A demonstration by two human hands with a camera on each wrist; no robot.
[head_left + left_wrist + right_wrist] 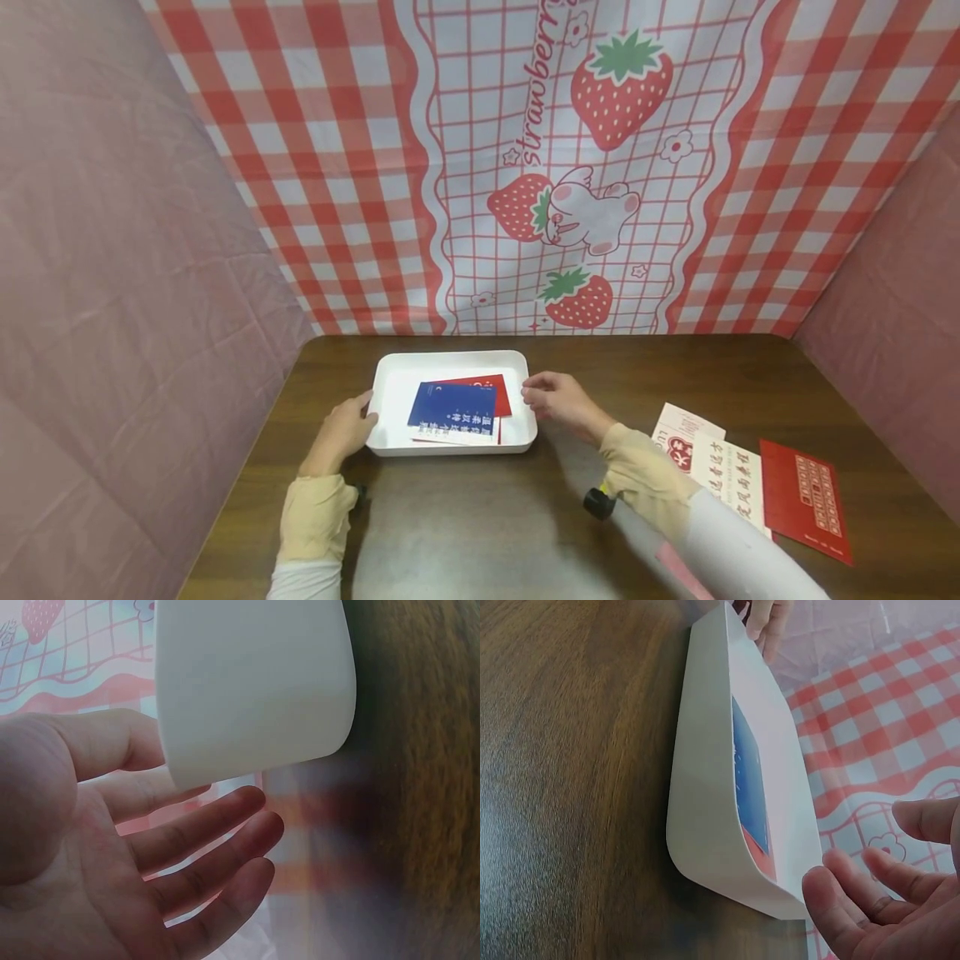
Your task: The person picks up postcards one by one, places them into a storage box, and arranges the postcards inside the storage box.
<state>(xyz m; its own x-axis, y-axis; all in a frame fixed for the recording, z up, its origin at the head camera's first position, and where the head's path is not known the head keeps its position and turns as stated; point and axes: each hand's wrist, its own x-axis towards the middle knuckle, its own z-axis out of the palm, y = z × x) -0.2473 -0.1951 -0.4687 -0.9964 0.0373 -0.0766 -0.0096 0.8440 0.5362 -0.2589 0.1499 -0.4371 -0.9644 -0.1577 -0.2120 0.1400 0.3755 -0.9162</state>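
Observation:
A white rectangular tray (450, 451) stands toward the back left of the brown table. In it lie a blue card (453, 404), overlapping red cards (504, 398) and a white-edged piece beneath. My left hand (347, 429) is at the tray's left end, pinching the rim between thumb and index finger; in the left wrist view its other fingers (240, 825) extend free under the corner. At the opposite end is my right hand (562, 404), fingertips right at the rim. The right wrist view shows its thumb (926, 819) apart from the tray and the fingers loosely bent.
On the right of the table (450, 533) lie a red card (806, 500), cream cards (723, 475) with writing, and a paler card (697, 419) behind them. My right forearm partly covers these. A red-and-white strawberry cloth (345, 167) hangs behind, with pink fabric at both sides.

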